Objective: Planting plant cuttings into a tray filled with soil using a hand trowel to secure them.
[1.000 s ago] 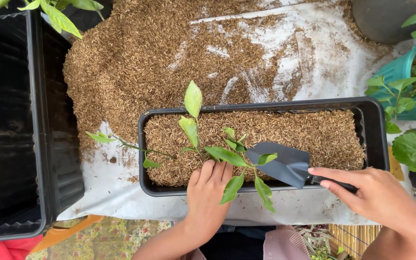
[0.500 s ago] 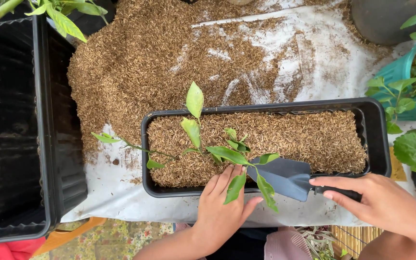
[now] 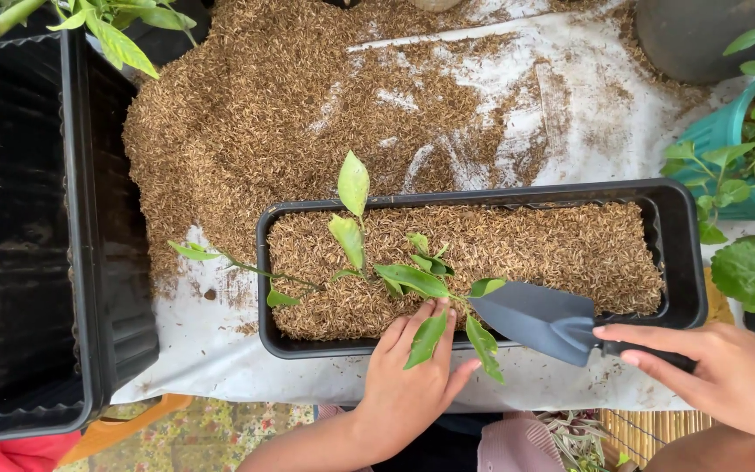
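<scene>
Black planter: a long black planter (image 3: 688,262) full of brown husks (image 3: 552,249) is set on a white sheet (image 3: 605,122).
Left hand: the left hand (image 3: 412,376) is laid flat, fingers spread, by the near rim, pressed on the husks under the leaves.
Plant: a small green plant (image 3: 395,275) is stuck in the husks at the planter's left end.
Right hand: the right hand (image 3: 736,376) is closed around the handle of a grey trowel (image 3: 539,319).
Trowel: its blade is held over the near rim, tip beside the plant.

White sheet (image 3: 570,114) covers the ground under even daylight; loose husk heap (image 3: 246,114), empty black trough (image 3: 28,227), teal pot (image 3: 727,131).
</scene>
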